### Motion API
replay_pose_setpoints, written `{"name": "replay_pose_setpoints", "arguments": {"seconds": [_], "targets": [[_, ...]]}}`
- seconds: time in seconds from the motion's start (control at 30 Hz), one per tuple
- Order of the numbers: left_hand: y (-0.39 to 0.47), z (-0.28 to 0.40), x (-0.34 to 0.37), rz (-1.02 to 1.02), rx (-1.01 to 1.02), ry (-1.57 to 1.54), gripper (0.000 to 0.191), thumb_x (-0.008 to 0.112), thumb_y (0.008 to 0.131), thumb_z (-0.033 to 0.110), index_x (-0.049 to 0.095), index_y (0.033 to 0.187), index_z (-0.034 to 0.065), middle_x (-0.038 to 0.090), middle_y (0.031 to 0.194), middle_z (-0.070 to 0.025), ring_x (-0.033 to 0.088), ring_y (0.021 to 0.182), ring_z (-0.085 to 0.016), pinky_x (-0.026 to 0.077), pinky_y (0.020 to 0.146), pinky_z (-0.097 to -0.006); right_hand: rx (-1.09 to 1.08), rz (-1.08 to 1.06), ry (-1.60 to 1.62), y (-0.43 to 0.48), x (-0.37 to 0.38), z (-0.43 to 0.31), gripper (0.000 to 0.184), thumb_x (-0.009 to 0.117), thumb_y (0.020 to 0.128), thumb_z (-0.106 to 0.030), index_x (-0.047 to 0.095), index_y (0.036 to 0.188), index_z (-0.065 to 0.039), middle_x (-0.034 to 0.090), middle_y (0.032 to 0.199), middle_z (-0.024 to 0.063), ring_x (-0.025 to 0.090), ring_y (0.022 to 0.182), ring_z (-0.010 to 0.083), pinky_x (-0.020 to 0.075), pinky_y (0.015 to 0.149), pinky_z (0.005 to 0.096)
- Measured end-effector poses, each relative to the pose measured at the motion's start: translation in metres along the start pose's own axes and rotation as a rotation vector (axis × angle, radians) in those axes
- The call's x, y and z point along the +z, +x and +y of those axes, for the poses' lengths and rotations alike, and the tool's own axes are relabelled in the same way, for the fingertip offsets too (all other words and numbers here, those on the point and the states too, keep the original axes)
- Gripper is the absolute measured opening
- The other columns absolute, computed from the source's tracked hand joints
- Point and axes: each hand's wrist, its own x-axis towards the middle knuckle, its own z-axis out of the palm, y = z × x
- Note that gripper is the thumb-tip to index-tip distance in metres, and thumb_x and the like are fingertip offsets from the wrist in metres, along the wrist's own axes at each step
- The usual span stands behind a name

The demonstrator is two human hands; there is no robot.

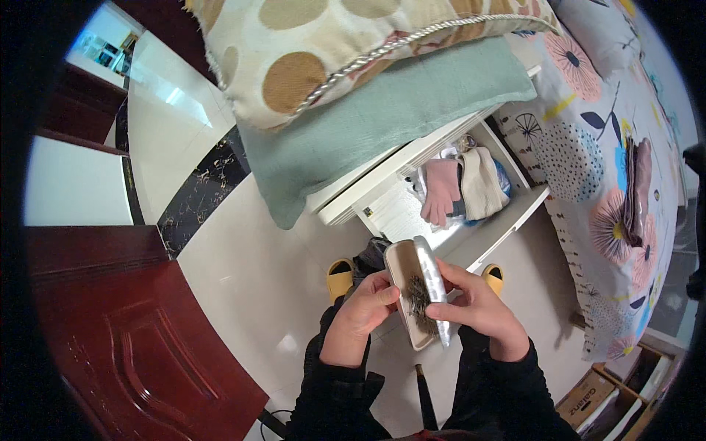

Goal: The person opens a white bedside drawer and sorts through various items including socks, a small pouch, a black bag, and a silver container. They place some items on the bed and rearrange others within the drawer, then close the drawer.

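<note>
An oblong box (399, 259) with a pale pinkish-beige inside lies tilted between my hands, and something dark and bristly (420, 300) is in it. My left hand (370, 306) grips the box's left wall. Its silvery lid (433, 286) stands partly raised on the right, with my right hand (474, 306) holding it by fingers and thumb. Beyond my hands is a pulled-out white drawer (510, 220). A pink glove (442, 187) and a folded cream knitted item (482, 184) lie inside it.
A sage-green cloth (353, 138) and patterned cushion (342, 60) cover the cabinet top. At right stands a bed with a floral cover (573, 160) and folded mauve cloth (638, 193). A dark red door (149, 342) is at left; a cardboard box (584, 399) sits low right.
</note>
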Motion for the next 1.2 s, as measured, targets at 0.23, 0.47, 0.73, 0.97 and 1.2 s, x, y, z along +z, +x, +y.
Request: {"name": "replay_pose_setpoints", "arguments": {"seconds": [0.23, 0.47, 0.73, 0.97, 1.2], "targets": [[-0.003, 0.003, -0.004, -0.055, 0.013, -0.035, 0.058, 0.076, 0.079, 0.033, 0.054, 0.123, -0.0001, 0.063, 0.113, -0.0067, 0.06, 0.103, -0.017, 0.046, 0.092, -0.0339, -0.028, -0.085, 0.193, -0.001, -0.007, 0.001, 0.074, 0.076, 0.08, -0.025, 0.041, 0.142, -0.004, 0.057, 0.119, 0.0034, 0.049, 0.104, 0.0124, 0.0375, 0.094, 0.0272], [0.004, 0.001, 0.004, -0.004, 0.021, 0.022, 0.046, 0.059, 0.093, 0.03, 0.05, 0.129, 0.003, 0.06, 0.122, -0.007, 0.056, 0.113, -0.019, 0.043, 0.098, -0.0368, -0.03, 0.124, 0.215, 0.005, -0.002, 0.006, 0.073, 0.076, 0.079, -0.024, 0.042, 0.141, -0.006, 0.055, 0.118, 0.0033, 0.052, 0.1, 0.0119, 0.041, 0.087, 0.0264], [0.013, -0.003, 0.009, 0.176, 0.08, 0.17, 0.03, 0.057, 0.095, 0.025, 0.06, 0.117, 0.0049, 0.059, 0.098, 0.004, 0.05, 0.087, -0.006, 0.037, 0.074, -0.0232, -0.147, 0.298, -0.167, 0.007, -0.003, 0.012, 0.077, 0.079, 0.074, -0.03, 0.045, 0.139, -0.005, 0.054, 0.101, 0.0052, 0.054, 0.091, 0.015, 0.0441, 0.077, 0.0274], [0.016, 0.0, 0.015, 0.247, 0.041, 0.338, 0.04, 0.07, 0.086, 0.027, 0.06, 0.117, 0.0041, 0.059, 0.096, 0.0023, 0.049, 0.085, -0.007, 0.039, 0.075, -0.0236, -0.119, 0.335, -0.085, 0.014, -0.003, 0.028, 0.075, 0.078, 0.076, -0.031, 0.046, 0.138, -0.005, 0.054, 0.102, 0.0045, 0.054, 0.091, 0.0145, 0.0443, 0.077, 0.0276], [0.018, -0.008, 0.026, 0.321, 0.152, 0.386, 0.041, 0.071, 0.084, 0.017, 0.056, 0.119, 0.0019, 0.062, 0.111, -0.0064, 0.06, 0.1, -0.014, 0.048, 0.085, -0.0285, -0.218, 0.22, -0.217, 0.017, 0.004, 0.032, 0.075, 0.078, 0.077, -0.031, 0.045, 0.14, -0.008, 0.054, 0.105, 0.0043, 0.053, 0.096, 0.0154, 0.0439, 0.079, 0.0281]]}}
